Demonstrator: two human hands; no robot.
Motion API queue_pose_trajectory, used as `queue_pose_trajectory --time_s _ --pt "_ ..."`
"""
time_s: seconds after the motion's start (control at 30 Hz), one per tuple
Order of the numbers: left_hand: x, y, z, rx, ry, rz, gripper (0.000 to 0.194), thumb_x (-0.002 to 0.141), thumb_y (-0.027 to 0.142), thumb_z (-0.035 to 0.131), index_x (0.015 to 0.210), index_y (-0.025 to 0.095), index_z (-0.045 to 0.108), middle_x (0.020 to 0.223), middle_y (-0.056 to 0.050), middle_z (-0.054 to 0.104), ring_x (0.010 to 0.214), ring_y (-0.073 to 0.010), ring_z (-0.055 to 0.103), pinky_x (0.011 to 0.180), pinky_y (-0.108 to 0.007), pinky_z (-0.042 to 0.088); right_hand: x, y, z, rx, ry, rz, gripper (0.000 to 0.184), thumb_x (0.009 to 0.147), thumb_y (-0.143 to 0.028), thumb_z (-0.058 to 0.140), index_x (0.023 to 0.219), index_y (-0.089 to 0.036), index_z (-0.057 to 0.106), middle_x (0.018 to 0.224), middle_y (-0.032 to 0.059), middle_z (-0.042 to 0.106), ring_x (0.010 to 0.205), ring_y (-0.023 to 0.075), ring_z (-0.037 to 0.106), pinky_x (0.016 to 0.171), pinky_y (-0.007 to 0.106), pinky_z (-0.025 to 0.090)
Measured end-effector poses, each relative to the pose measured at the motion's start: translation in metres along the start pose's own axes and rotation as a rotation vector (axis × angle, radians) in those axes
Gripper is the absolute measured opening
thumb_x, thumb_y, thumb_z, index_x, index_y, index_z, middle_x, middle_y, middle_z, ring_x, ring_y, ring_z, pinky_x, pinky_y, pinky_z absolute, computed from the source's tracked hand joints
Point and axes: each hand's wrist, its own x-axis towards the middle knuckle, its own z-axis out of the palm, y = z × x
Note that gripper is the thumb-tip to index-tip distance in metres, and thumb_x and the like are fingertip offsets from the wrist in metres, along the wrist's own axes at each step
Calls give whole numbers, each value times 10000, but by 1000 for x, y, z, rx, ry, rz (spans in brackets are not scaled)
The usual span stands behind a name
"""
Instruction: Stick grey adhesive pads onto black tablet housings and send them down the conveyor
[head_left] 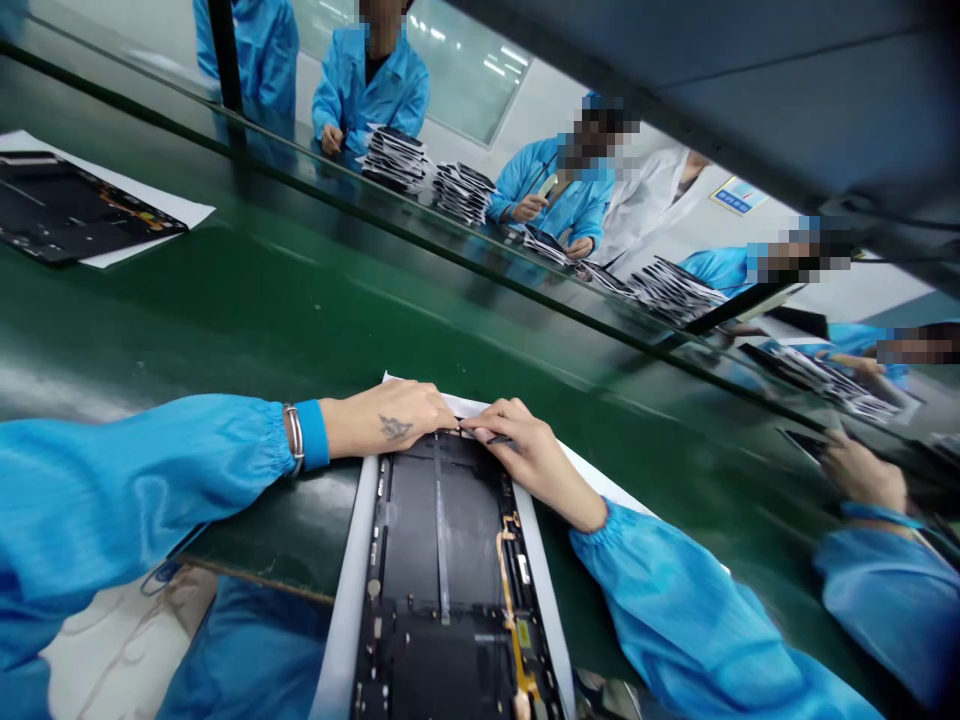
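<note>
An opened tablet-like device (409, 520) lies on white paper, its black inside facing up, with an orange flex cable (504, 570) along its right side. Over its far edge, my left hand (397, 415) is closed, the fingers bent down and pressed together; what they pinch is hidden. My right hand (529, 450) meets it at the same edge, closed around a thin dark tool (499, 439), possibly tweezers. The tool's tip points left, close to my left fingertips. A blue band and a metal bracelet circle my left wrist.
Another opened device (67, 205) lies on paper at the left of the green table (285, 300). A co-worker's hand (866, 470) is near on the right. Beyond a raised rail, people in blue coats sit by stacks of devices (394, 160). A dark overhead shelf (735, 90) hangs above.
</note>
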Motion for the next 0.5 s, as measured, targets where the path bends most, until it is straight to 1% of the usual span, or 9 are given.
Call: queue_pose_trajectory --time_s 0.07,0.1,0.2,0.23,0.27,0.33,0.4,0.47,0.5 --pt "-1 -3 -1 -4 -47 -5 394 936 26 451 1244 179 642 1211 -54 698 1051 -200 626 920 -310 478 -4 1 -2 -54 -11 -7 244 978 -175 507 1030 -221 740 889 81 662 841 220 565 747 360 457" --pt "-2 -5 -2 20 -67 -18 436 937 18 429 1305 179 598 1262 -65 671 1100 -215 598 933 -329 467 -7 2 -4 -79 3 -7 244 980 -181 504 1004 -219 743 882 82 661 830 221 562 743 363 455" --pt "-6 -11 -2 136 -35 -120 519 948 25 380 1444 166 446 1447 -113 519 1320 -276 430 1020 -403 417 -15 8 -12 -102 121 11 235 977 -192 513 945 -218 745 880 80 681 818 222 575 734 365 450" --pt "-8 -14 -2 163 -30 -148 522 959 38 364 1467 152 406 1482 -129 470 1357 -288 380 1046 -422 398 -17 11 -14 -94 169 23 227 975 -194 519 950 -220 742 883 76 690 814 220 581 732 363 450" --pt "-10 -16 -2 177 -36 -172 515 970 52 345 1477 138 380 1488 -143 450 1355 -293 370 1055 -432 389 -20 14 -16 -83 214 31 215 973 -196 526 959 -221 739 884 72 698 808 218 585 729 361 451" --pt "-13 -23 -4 166 -62 -227 491 979 63 310 1461 119 383 1419 -163 483 1260 -289 432 1021 -431 400 -22 19 -17 -67 287 39 199 970 -202 534 953 -219 731 878 68 706 790 212 583 715 353 449" --pt "-14 -30 -8 157 -83 -268 419 986 86 301 1375 110 455 1287 -169 538 1113 -275 493 948 -416 420 -21 21 -14 -63 335 21 201 966 -190 524 915 -209 717 864 68 706 775 209 570 696 343 442" --pt "-12 -37 -14 162 -108 -265 281 1012 158 324 1184 122 543 1112 -137 579 968 -244 520 876 -378 433 -18 19 -11 -73 364 -22 210 958 -158 505 881 -199 696 844 67 699 773 207 555 685 335 432" --pt "-10 -39 -18 167 -125 -247 232 1023 201 338 1068 139 557 1022 -108 586 901 -223 523 843 -352 436 -16 17 -10 -86 376 -48 216 957 -146 494 868 -195 685 830 64 691 770 205 547 682 333 428"
